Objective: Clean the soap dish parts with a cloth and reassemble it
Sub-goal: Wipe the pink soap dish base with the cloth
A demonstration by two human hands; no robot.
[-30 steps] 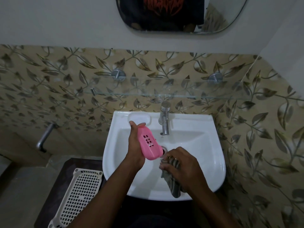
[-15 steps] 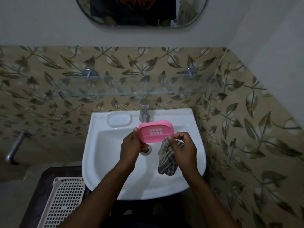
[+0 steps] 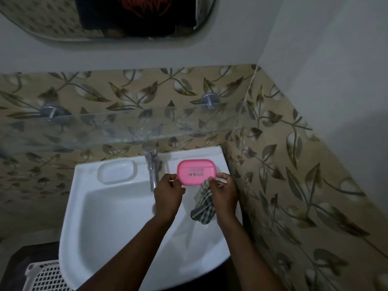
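A pink soap dish part (image 3: 196, 171) with small drain slots lies level over the back right ledge of the white sink (image 3: 117, 211), right of the tap. My left hand (image 3: 168, 195) pinches its left end. My right hand (image 3: 223, 193) pinches its right end and also grips a checked cloth (image 3: 203, 207), which hangs down below the fingers. Whether the pink part rests on the ledge or hovers just above it, I cannot tell.
A chrome tap (image 3: 152, 164) stands at the sink's back centre, with a moulded soap recess (image 3: 117, 171) to its left. A glass shelf (image 3: 130, 128) juts out above the sink. A tiled wall closes the right side. A white lattice basket (image 3: 45, 277) sits low left.
The pink part has turned from upright in my left hand to level between both hands, and has moved right and back toward the sink's rear ledge. The cloth stayed in my right hand.
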